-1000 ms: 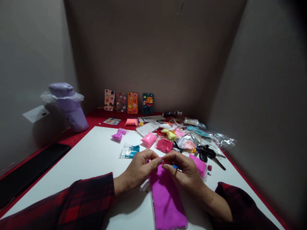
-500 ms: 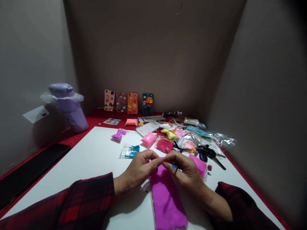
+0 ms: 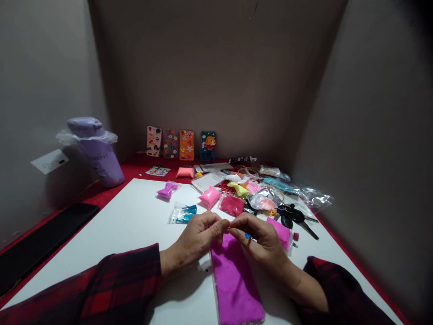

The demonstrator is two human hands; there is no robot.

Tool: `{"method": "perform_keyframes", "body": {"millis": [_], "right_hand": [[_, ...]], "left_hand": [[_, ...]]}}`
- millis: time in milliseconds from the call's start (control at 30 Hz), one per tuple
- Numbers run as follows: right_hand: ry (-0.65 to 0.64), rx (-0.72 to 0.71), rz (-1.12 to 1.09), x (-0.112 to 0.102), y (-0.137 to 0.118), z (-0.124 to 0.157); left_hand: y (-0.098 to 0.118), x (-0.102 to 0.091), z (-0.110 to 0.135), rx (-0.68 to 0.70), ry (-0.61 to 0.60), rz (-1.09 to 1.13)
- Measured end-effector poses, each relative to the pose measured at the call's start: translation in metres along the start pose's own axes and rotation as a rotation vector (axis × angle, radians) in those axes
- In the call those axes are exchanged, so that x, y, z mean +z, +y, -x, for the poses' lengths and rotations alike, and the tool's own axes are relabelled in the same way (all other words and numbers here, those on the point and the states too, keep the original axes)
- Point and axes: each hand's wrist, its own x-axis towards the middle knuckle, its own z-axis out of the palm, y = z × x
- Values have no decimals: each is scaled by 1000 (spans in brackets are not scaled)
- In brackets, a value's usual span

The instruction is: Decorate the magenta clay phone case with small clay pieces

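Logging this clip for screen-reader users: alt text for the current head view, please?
A person's left hand and right hand pinch a tiny red piece over the far end of a flat magenta slab. Beyond lie colorful packets and black-handled scissors; four decorated phone cases stand at the back.

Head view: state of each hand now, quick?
Left hand: closed, thumb against forefinger; can't tell if it grips anything.
Right hand: closed, thumb and forefinger pinching a small red piece.
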Motion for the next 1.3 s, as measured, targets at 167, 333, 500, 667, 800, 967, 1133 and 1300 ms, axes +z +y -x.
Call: {"method": "perform_keyframes", "body": {"millis": [167,333,500,667,800,967,1133,1300], "right_hand": [[-27,2,-8,-2,0,1],[-18,18,-47,-1,-1,1],[-2,0,-19,0,1,0],[-30,-17,2,0,1,1],[-16,2,14,0,1,1],[11,-50,39,0,3,0],[37,-106,41,0,1,-2],[29,-148,63,1,1,-2]], "left_hand": [[1,2,0,59,56,-43],[-3,1,0,25,65,-13],[-2,1,0,-10,21,30],[3,1,1,1,38,14],[3,1,1,32,27,21],[0,0,-1,46,19,31],[0,-1,-1,32,-4,2],[0,0,1,45,26,-40]]}}
